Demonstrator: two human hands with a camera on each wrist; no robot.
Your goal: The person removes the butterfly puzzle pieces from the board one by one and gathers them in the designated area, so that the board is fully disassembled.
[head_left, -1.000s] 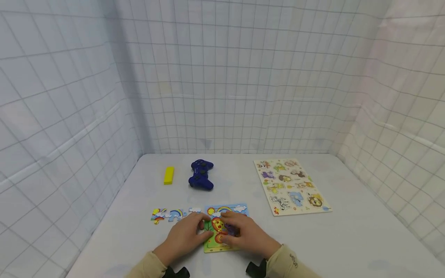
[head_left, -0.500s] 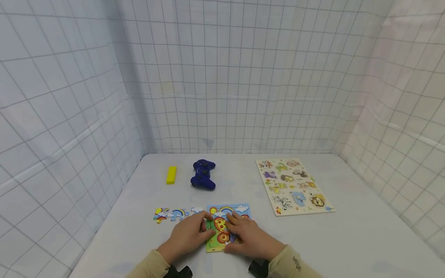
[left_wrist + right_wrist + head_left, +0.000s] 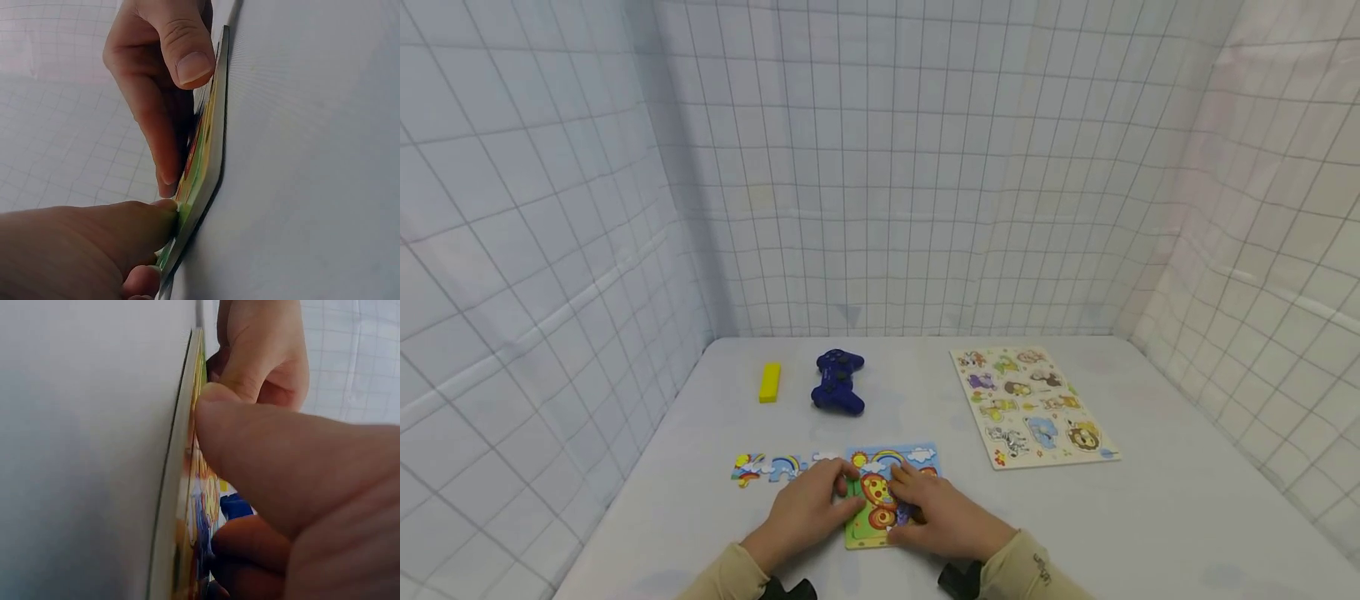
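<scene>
A small cartoon jigsaw puzzle board (image 3: 867, 544) lies in front of me, with a sun, a rainbow and red-and-yellow shapes. My left hand (image 3: 805, 510) holds its left side. In the left wrist view, that thumb (image 3: 159, 215) presses on the board's face, with a finger curled at the edge. My right hand (image 3: 946, 518) rests over the right half, fingers loosely bent on the picture and covering part of it. Its thumb (image 3: 215, 419) lies near the front edge. Loose jigsaw pieces (image 3: 785, 467) lie left of the board, one partly hidden behind my left hand.
Farther back on the white table stand a yellow block (image 3: 770, 382) and a dark blue game controller (image 3: 838, 382). A larger animal puzzle board (image 3: 1033, 408) lies at the right. White gridded cloth (image 3: 910, 192) walls in the table's back and sides.
My right hand flattened its fingers onto the board's right half, then bent them slightly. The left hand stays at the left side. The whole head view shifts a little.
</scene>
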